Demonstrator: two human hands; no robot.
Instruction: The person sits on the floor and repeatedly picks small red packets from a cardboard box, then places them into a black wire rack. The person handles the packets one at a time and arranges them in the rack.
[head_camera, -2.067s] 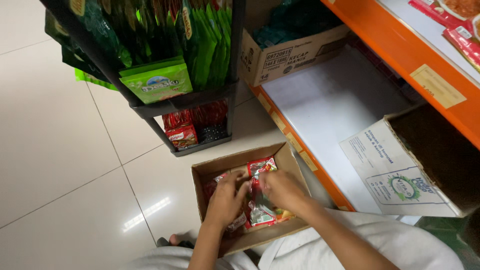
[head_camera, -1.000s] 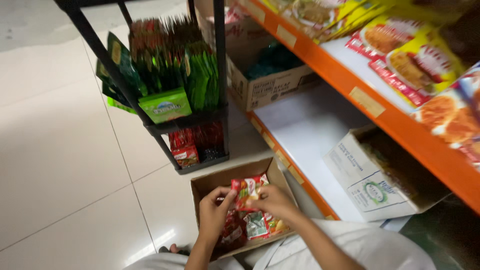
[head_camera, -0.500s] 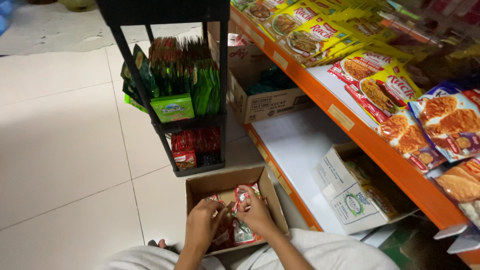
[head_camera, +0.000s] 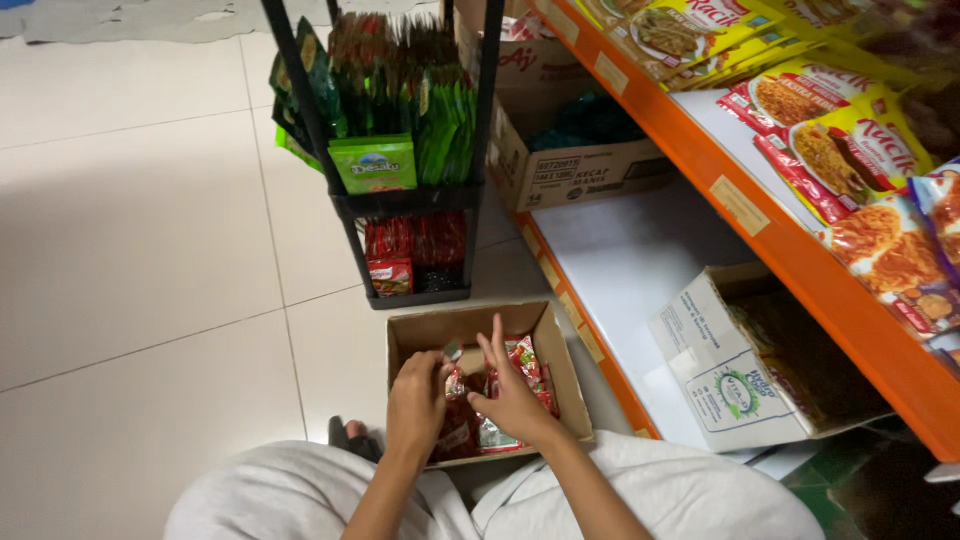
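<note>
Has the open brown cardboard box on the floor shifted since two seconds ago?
No. The open brown cardboard box keeps its spot beside the black wire rack's base; only the camera moved.

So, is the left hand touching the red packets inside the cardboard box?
Touching. The head view shows the left hand inside the cardboard box, its fingers closed on the red packets, no gap visible.

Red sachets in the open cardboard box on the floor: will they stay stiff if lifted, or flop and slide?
The red sachets look thin and flat, so they probably flop when lifted. Their shiny film suggests they slip easily. Both the left hand and right hand gather them in the cardboard box, so each one is likely light.
</note>
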